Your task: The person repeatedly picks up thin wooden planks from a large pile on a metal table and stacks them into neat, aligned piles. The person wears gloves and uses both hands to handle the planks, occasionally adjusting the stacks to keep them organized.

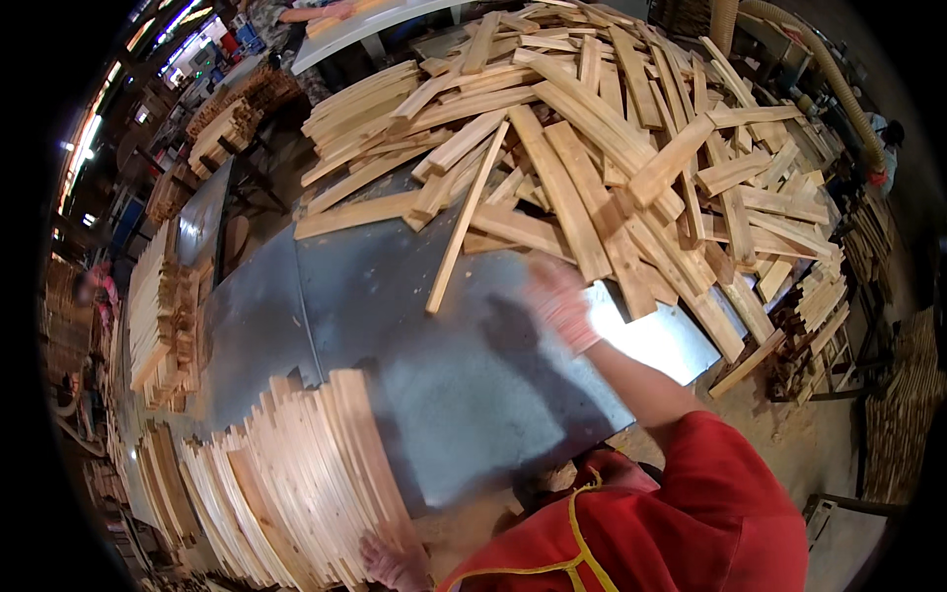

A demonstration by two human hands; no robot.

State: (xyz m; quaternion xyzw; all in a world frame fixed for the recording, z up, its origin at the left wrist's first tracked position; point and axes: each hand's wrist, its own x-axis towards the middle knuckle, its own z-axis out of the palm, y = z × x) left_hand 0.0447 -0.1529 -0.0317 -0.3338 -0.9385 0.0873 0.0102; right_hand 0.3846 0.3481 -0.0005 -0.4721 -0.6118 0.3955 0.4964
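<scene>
My right hand (558,302), in a pale glove, reaches over the metal tabletop (454,335) to the near edge of a loose heap of wooden boards (562,187). Motion smears its fingers, so whether they hold anything cannot be made out. One thin wooden strip (468,222) juts out of the heap just to the left of that hand. At the bottom, my left hand (393,564), also gloved, rests its spread fingers against the end of a row of boards (306,483) standing tightly side by side.
More stacked boards (158,316) line the left side, beside a second metal table (202,222). Far left, a person's arm (321,12) reaches over a white table (370,28). A ribbed hose (838,74) curves down at the far right, near stacked timber (903,405).
</scene>
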